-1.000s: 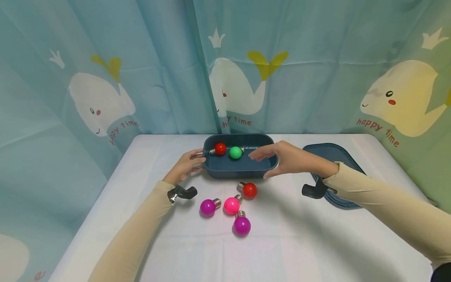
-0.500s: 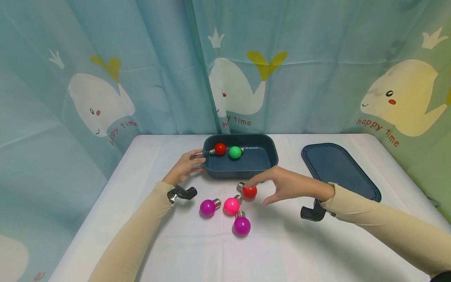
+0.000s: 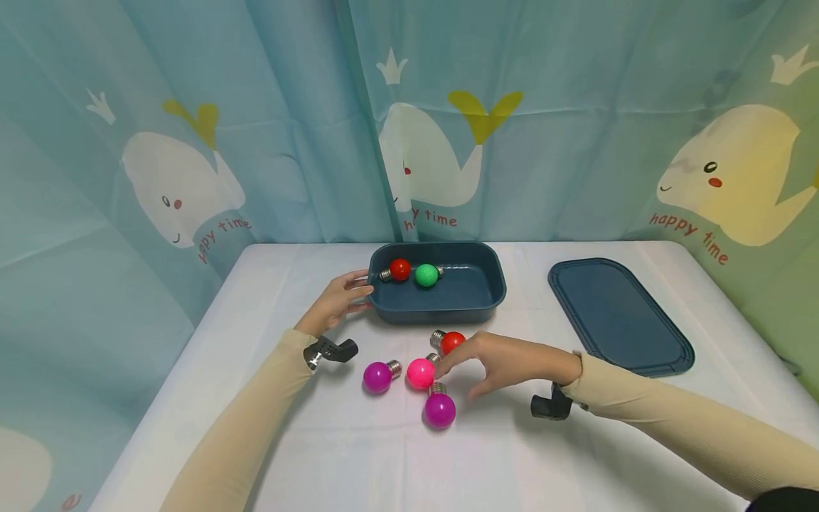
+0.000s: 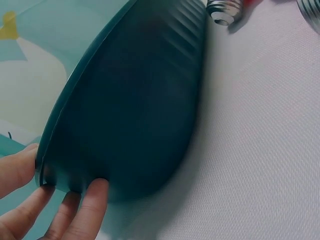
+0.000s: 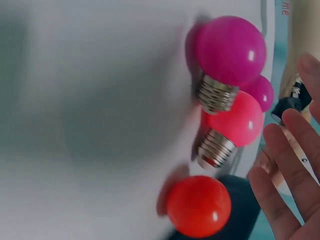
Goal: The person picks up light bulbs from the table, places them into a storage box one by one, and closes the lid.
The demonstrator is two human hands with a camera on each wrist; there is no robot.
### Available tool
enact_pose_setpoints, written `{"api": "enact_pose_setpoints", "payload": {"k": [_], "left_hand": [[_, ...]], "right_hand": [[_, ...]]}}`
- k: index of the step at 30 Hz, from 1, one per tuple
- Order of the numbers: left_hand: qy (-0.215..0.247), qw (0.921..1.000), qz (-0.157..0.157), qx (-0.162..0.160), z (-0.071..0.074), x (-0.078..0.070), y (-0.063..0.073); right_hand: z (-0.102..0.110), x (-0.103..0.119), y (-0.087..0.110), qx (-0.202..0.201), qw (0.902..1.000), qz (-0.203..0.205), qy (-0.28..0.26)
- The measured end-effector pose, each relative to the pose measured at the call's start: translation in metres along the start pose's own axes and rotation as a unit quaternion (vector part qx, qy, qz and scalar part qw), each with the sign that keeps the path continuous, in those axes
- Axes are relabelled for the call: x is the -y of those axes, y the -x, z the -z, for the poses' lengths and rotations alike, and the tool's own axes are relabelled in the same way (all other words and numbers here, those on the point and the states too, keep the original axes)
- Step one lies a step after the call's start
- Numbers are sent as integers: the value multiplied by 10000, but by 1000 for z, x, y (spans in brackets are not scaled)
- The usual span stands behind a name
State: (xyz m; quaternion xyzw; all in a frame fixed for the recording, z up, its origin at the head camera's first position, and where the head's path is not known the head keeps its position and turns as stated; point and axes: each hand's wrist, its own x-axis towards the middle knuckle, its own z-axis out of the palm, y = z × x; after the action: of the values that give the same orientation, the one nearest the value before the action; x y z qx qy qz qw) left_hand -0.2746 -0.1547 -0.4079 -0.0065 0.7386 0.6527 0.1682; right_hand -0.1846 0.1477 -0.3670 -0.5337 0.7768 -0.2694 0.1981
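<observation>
In the head view my left hand (image 3: 337, 304) touches the left end of a dark blue plastic bin (image 3: 441, 315), fingers extended. The left wrist view shows the fingertips (image 4: 97, 187) against its outer wall. Inside lie a red bulb (image 3: 400, 269) and a green bulb (image 3: 426, 275). My right hand (image 3: 512, 361) is over the loose bulbs, thumb and fingers apart, holding nothing. Its fingertips overlap the pink bulb (image 3: 420, 374) in the head view. Around it lie another red bulb (image 3: 453, 342), partly hidden by the hand, and two purple bulbs, one left (image 3: 377, 377), one nearer (image 3: 439, 411).
A dark blue lid (image 3: 621, 316) lies flat on the white-covered table (image 3: 307, 455) at the right. Behind the table hangs a blue-green whale-print curtain (image 3: 307, 142). Black wrist cameras stick out beneath both wrists.
My right hand has moved from above the bin's right side toward me and left, down to the loose bulbs. The left hand and the bulbs have stayed put.
</observation>
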Motion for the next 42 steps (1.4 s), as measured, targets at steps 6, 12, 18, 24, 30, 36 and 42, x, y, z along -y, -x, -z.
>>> {"api": "enact_pose_setpoints", "payload": {"k": [6, 12, 18, 24, 30, 36, 42], "left_hand": [[18, 10000, -33, 10, -1, -2, 1], [49, 10000, -69, 38, 0, -1, 1], [109, 9998, -114, 86, 0, -1, 1], [85, 9999, -105, 86, 0, 0, 1], [98, 9999, -107, 79, 0, 0, 1], [88, 9999, -90, 87, 0, 0, 1], [140, 9998, -101, 105, 0, -1, 2]], "right_hand": [[-6, -3, -6, 127, 9998, 83, 117], [-10, -7, -12, 200, 9995, 77, 252], [-14, -13, -17, 317, 9994, 168, 29], [-17, -18, -18, 414, 9991, 61, -90], [-19, -19, -20, 481, 9988, -32, -112], [-21, -22, -21, 522, 9983, -77, -242], [-24, -26, -21, 503, 9984, -87, -254]]}}
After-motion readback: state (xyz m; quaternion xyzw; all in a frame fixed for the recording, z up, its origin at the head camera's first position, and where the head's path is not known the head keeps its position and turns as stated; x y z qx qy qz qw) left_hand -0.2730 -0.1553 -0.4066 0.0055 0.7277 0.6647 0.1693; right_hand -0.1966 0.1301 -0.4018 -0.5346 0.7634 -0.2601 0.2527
